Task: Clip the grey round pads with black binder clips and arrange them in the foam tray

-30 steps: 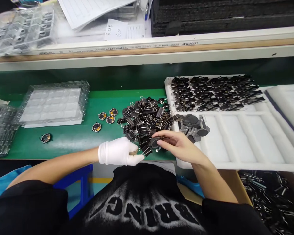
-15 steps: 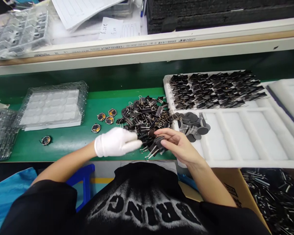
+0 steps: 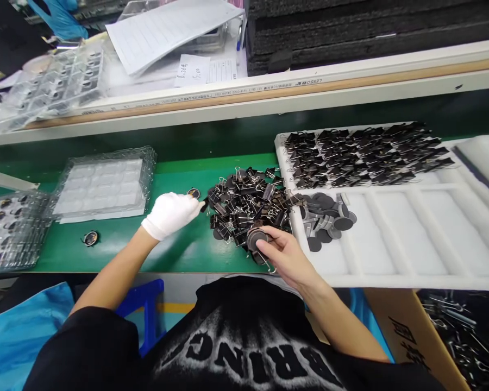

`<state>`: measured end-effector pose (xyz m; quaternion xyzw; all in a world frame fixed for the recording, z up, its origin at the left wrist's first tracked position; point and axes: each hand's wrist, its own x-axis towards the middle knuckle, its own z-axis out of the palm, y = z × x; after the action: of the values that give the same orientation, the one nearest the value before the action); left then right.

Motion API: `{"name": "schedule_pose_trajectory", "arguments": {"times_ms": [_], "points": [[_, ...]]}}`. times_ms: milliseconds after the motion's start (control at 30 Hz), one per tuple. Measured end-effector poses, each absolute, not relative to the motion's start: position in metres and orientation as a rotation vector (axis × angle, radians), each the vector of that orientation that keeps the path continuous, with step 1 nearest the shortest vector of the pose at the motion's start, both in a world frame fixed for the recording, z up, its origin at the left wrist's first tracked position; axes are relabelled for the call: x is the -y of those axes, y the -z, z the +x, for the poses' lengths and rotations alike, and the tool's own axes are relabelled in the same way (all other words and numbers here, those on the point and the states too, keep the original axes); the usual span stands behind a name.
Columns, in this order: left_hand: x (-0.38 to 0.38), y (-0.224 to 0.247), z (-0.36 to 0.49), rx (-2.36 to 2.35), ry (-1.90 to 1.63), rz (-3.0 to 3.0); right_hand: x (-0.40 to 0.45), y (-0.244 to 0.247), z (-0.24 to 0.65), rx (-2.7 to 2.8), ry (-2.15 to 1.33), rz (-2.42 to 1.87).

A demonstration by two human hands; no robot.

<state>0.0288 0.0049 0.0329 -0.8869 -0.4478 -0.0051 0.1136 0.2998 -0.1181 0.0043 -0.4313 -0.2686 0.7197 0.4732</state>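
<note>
My left hand [image 3: 173,214], in a white glove, has its fingers drawn together, their tips at a small black binder clip [image 3: 204,205] on the left edge of a heap. My bare right hand [image 3: 283,252] pinches a round dark disc [image 3: 257,239] between thumb and fingers; wire handles of a clip show just below it. Between the hands lies the heap of black binder clips [image 3: 248,190], with several grey discs mixed in. One small round watch-like part [image 3: 193,193] shows behind the glove, and another [image 3: 91,238] lies farther left. The glove hides the green mat beneath it.
A white foam tray [image 3: 391,233] on the right bears rows of clips [image 3: 358,155] and loose grey discs [image 3: 330,214]. Clear plastic trays [image 3: 101,182] are stacked at left. A shelf edge [image 3: 244,100] crosses behind; a carton [image 3: 411,331] of clips stands lower right.
My left hand has moved left and slightly up, away from my right hand, covering several round parts. My right hand now holds the disc with its flat face up. The view has shifted slightly.
</note>
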Motion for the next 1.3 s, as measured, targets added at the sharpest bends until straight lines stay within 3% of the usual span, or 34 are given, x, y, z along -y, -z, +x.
{"name": "schedule_pose_trajectory", "arguments": {"times_ms": [133, 233, 400, 600, 1100, 1300], "points": [[0.031, -0.042, 0.041, 1.274, 0.579, -2.743, 0.118, -0.003, 0.295, 0.878, -1.644, -0.985], [0.056, -0.043, 0.06, 1.311, 0.801, -2.984, 0.118, -0.008, 0.294, 1.016, -1.676, -0.854], [0.071, -0.043, 0.073, 1.378, 0.497, -3.42, 0.117, -0.013, 0.301, 1.101, -1.646, -0.938], [0.079, -0.048, 0.085, 1.802, 0.466, -3.305, 0.115, -0.015, 0.314, 1.213, -1.639, -0.978], [0.082, -0.065, 0.084, 1.721, 0.024, -3.435, 0.104, -0.032, 0.352, 1.579, -1.453, -1.174], [0.087, -0.057, 0.087, 1.497, -0.038, -3.57, 0.099, -0.034, 0.357, 1.844, -1.521, -1.032]]}}
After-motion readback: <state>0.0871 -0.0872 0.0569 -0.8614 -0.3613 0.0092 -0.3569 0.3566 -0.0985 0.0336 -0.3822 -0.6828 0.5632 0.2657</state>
